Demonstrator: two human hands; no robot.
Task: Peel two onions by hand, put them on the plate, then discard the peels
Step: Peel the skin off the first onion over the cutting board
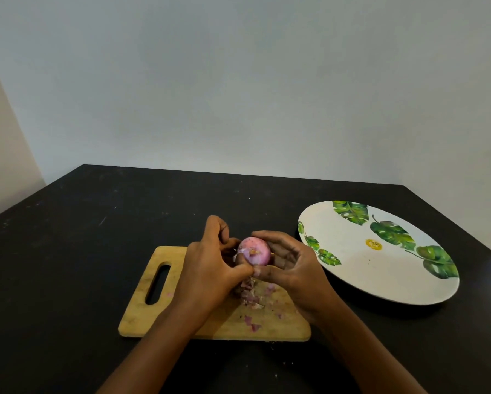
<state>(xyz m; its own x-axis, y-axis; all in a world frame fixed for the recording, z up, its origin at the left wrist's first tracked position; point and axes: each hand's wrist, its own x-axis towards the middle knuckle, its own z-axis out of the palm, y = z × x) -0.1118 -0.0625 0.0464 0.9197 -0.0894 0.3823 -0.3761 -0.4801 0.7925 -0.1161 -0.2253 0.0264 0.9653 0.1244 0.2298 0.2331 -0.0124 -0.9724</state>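
Observation:
A pink, mostly peeled onion (254, 250) is held above the wooden cutting board (142, 311). My right hand (292, 265) cups it from the right, fingers curled over its top and thumb under it. My left hand (210, 263) pinches at the onion's lower left side, thumb and fingers meeting by a bit of skin. Loose purple peels (251, 297) lie on the board below my hands. The white plate with green leaf prints (352, 265) sits to the right with nothing on it. A second onion is not visible.
The black table (68, 251) spreads around the board, its back edge against a pale wall. The board's handle slot (158, 284) faces left. A few peel crumbs (275, 344) lie on the table just in front of the board.

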